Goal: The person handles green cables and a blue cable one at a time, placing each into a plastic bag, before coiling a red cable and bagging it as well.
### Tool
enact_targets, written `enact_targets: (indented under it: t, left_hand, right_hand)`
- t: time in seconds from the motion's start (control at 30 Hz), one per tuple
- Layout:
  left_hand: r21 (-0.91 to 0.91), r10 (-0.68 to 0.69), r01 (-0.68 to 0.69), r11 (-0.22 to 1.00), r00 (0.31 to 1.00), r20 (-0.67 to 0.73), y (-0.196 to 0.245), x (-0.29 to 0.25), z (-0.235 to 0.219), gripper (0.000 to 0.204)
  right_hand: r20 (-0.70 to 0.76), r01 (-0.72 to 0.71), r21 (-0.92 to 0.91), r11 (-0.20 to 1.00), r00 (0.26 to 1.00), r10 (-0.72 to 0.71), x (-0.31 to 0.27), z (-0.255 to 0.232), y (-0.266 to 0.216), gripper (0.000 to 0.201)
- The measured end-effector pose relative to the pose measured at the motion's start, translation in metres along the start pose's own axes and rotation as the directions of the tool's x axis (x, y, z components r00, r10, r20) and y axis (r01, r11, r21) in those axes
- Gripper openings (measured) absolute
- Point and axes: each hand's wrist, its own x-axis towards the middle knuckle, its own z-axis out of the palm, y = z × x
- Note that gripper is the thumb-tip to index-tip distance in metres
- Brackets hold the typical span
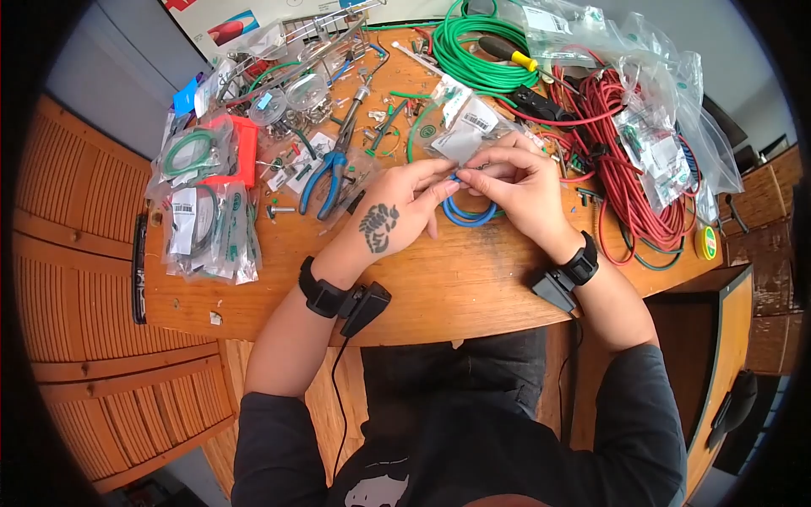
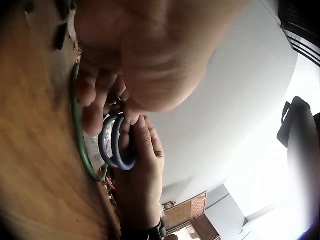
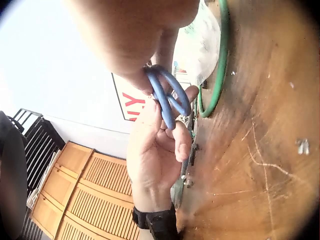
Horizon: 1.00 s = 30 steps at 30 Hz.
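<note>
A looped length of blue cable (image 1: pixel 469 218) hangs between my two hands just above the table. My left hand (image 1: pixel 397 207) pinches it near an end with thumb and fingers. Close against it, my right hand (image 1: pixel 528 182) pinches the cable too, thumb tip almost meeting the left one. In the left wrist view, the blue loops (image 2: pixel 119 145) droop below the fingertips. The right wrist view shows the blue cable (image 3: pixel 172 92) crossing both sets of fingers. The cable ends themselves are hidden by fingers. Behind the hands lies a clear bag with a white label (image 1: pixel 479 118).
Blue-handled pliers (image 1: pixel 335 169) lie left of the hands. A green cable coil (image 1: pixel 448 55), a screwdriver (image 1: pixel 498 52) and a red cable bundle (image 1: pixel 621 160) sit behind and to the right. Bagged cables (image 1: pixel 203 228) and a red bin (image 1: pixel 241 152) stand at left, beside a wire rack (image 1: pixel 325 34).
</note>
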Motion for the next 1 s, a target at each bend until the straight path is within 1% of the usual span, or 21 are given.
enact_targets:
  t: [0.03, 0.07, 0.13, 0.17, 0.27, 0.33, 0.37, 0.4, 0.43, 0.47, 0.5, 0.53, 0.6, 0.63, 0.67, 0.7, 0.73, 0.8, 0.9, 0.93, 1.0]
  left_hand:
    - [-0.17, -0.049, 0.056, 0.984, 0.998, 0.046, -0.002, 0.001, 0.001, 0.029]
    - [-0.169, -0.048, 0.055, 0.984, 0.998, 0.045, -0.003, 0.002, -0.001, 0.029]
    - [-0.309, 0.004, 0.042, 0.95, 0.989, 0.147, -0.006, 0.005, -0.005, 0.03]
    - [-0.309, 0.004, 0.042, 0.95, 0.989, 0.146, -0.008, 0.005, -0.004, 0.03]
    - [-0.31, 0.001, 0.039, 0.95, 0.992, 0.128, -0.015, 0.008, 0.0, 0.029]
    - [-0.252, 0.034, -0.029, 0.967, 0.999, 0.015, -0.019, 0.008, 0.005, 0.028]
    - [-0.253, 0.035, -0.029, 0.967, 0.999, 0.018, -0.019, 0.009, 0.004, 0.028]
    - [-0.246, 0.032, -0.046, 0.968, 0.998, -0.059, -0.017, 0.009, 0.002, 0.027]
    - [-0.238, 0.03, -0.062, 0.969, 0.99, -0.136, -0.015, 0.009, 0.0, 0.026]
    - [-0.239, 0.032, -0.063, 0.969, 0.991, -0.132, -0.015, 0.01, -0.005, 0.026]
    - [-0.255, 0.021, -0.078, 0.964, 0.975, -0.22, -0.015, 0.01, -0.01, 0.025]
    - [-0.268, 0.008, -0.095, 0.959, 0.951, -0.309, -0.015, 0.01, -0.014, 0.025]
    - [-0.304, 0.026, -0.144, 0.942, 0.932, -0.362, -0.01, 0.01, -0.015, 0.024]
    - [-0.333, 0.023, -0.173, 0.927, 0.912, -0.409, -0.008, 0.011, -0.014, 0.022]
    - [-0.36, 0.019, -0.203, 0.91, 0.89, -0.455, -0.007, 0.011, -0.014, 0.023]
    - [-0.361, 0.019, -0.205, 0.91, 0.889, -0.458, -0.009, 0.012, -0.015, 0.023]
    - [-0.333, 0.012, -0.16, 0.929, 0.914, -0.406, -0.012, 0.011, -0.016, 0.023]
    - [-0.303, -0.001, -0.112, 0.946, 0.936, -0.351, -0.014, 0.011, -0.015, 0.026]
    - [-0.274, 0.014, -0.118, 0.954, 0.935, -0.354, -0.01, 0.01, -0.011, 0.025]
    - [-0.284, 0.038, -0.157, 0.946, 0.922, -0.384, -0.008, 0.009, -0.009, 0.023]
    - [-0.293, 0.06, -0.196, 0.936, 0.907, -0.416, -0.005, 0.008, -0.009, 0.023]
  right_hand:
    - [-0.005, 0.018, -0.022, 1.0, 1.0, -0.018, -0.001, 0.001, 0.0, 0.013]
    - [-0.009, 0.037, -0.044, 0.998, 0.999, -0.037, -0.001, 0.001, 0.001, 0.014]
    - [-0.008, 0.08, -0.103, 0.991, 0.997, -0.081, 0.0, 0.0, 0.004, 0.014]
    - [-0.005, 0.121, -0.162, 0.979, 0.992, -0.124, 0.0, -0.001, 0.005, 0.015]
    - [0.0, 0.096, -0.124, 0.988, 0.995, -0.097, 0.0, 0.0, 0.007, 0.017]
    - [0.025, 0.139, -0.171, 0.975, 0.99, -0.137, 0.003, -0.004, 0.007, 0.016]
    - [0.055, 0.183, -0.215, 0.959, 0.983, -0.176, 0.005, -0.007, 0.006, 0.015]
    - [0.052, 0.182, -0.218, 0.959, 0.983, -0.175, 0.009, -0.01, 0.005, 0.015]
    - [-0.043, 0.195, -0.269, 0.943, 0.976, -0.214, 0.013, -0.015, 0.003, 0.014]
    - [-0.135, 0.203, -0.322, 0.925, 0.957, -0.257, 0.018, -0.021, 0.0, 0.015]
    - [-0.149, 0.205, -0.49, 0.847, 0.938, -0.313, 0.023, -0.031, -0.004, 0.016]
    - [-0.179, 0.165, -0.565, 0.808, 0.932, -0.315, 0.025, -0.036, -0.012, 0.02]
    - [-0.128, 0.126, -0.733, 0.669, 0.94, -0.317, 0.033, -0.05, -0.006, 0.026]
    - [-0.124, 0.129, -0.734, 0.667, 0.94, -0.318, 0.032, -0.054, -0.004, 0.026]
    - [-0.073, 0.092, -0.795, 0.6, 0.967, -0.245, 0.031, -0.055, -0.004, 0.029]
    - [-0.03, 0.062, -0.85, 0.523, 0.986, -0.165, 0.03, -0.055, -0.005, 0.032]
    - [-0.027, 0.065, -0.85, 0.522, 0.986, -0.165, 0.028, -0.053, -0.006, 0.032]
    - [-0.023, 0.033, -0.903, 0.428, 0.992, -0.125, 0.024, -0.048, -0.011, 0.034]
    - [0.005, 0.037, -0.873, 0.486, 0.998, -0.068, 0.024, -0.051, -0.011, 0.035]
    - [0.004, 0.037, -0.874, 0.485, 0.998, -0.069, 0.026, -0.051, -0.012, 0.035]
    - [0.048, 0.118, -0.803, 0.584, 0.99, -0.135, 0.028, -0.051, -0.013, 0.036]
